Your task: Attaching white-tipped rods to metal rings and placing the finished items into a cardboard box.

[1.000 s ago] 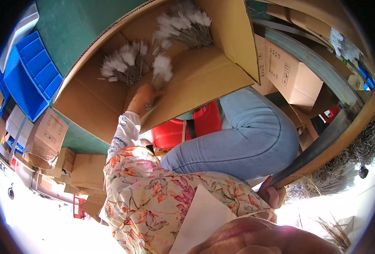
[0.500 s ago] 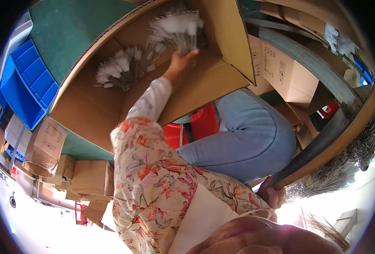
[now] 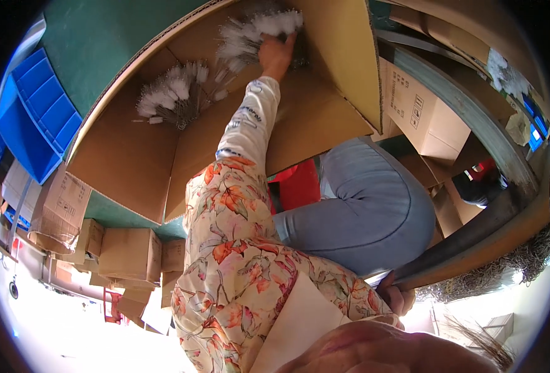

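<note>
A large open cardboard box [image 3: 123, 155] stands in front of me, holding two bunches of small wire-stemmed brushes with white bristle heads. My left hand [image 3: 277, 55] reaches into it and rests on the far brush bunch [image 3: 241, 42], thumb and fingers apart over the heads; some fingertips are hidden among the bristles. To the left of that hand lies the other brush bunch [image 3: 174, 93], its wire ends toward me. At the lower right, my right hand [image 3: 398, 297] is wrapped round the end of a table edge [image 3: 458, 252].
Blue plastic bins [image 3: 42, 115] stand at the left on the green floor [image 3: 101, 40]. Smaller cardboard boxes [image 3: 131, 253] are stacked behind. Under the table at right sits a printed carton [image 3: 421, 115]. A heap of grey wire pieces [image 3: 505, 267] lies beyond the table edge.
My left hand has moved farther into the box, from the wire stems of the far bunch up onto its bristle heads. That bunch now sits lower. My right hand stays on the table edge.
</note>
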### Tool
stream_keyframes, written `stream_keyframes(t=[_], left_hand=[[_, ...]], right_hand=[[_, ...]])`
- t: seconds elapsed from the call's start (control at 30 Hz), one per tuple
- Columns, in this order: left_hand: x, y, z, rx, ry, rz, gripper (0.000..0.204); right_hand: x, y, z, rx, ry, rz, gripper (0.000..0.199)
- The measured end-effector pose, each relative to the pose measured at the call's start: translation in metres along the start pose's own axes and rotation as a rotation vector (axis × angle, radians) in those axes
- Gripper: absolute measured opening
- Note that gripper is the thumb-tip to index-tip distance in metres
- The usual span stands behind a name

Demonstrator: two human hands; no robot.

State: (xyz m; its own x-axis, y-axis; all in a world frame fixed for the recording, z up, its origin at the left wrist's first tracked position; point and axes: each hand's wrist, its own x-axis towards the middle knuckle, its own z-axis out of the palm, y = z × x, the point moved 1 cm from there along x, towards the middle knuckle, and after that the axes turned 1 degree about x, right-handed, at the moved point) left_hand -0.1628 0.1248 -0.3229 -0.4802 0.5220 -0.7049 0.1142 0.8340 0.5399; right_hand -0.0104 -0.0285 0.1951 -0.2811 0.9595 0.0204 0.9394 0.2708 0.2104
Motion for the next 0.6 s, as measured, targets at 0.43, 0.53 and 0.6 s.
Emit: stream_keyframes(t=[0.43,0.53,0.6], left_hand=[[0.054,-0.019,0.002,0.232,-0.452,0.28,0.031],[0.004,-0.061,-0.052,0.13,-0.305,0.386,0.031],[-0.011,-0.138,-0.068,0.35,-0.307,0.213,0.032]], right_hand=[[0.009,0.004,0.0,0.033,0.043,-0.049,0.036],[0.009,-0.001,-0.001,0.044,0.046,-0.052,0.036],[0.01,-0.005,-0.011,0.051,0.025,-0.067,0.036]])
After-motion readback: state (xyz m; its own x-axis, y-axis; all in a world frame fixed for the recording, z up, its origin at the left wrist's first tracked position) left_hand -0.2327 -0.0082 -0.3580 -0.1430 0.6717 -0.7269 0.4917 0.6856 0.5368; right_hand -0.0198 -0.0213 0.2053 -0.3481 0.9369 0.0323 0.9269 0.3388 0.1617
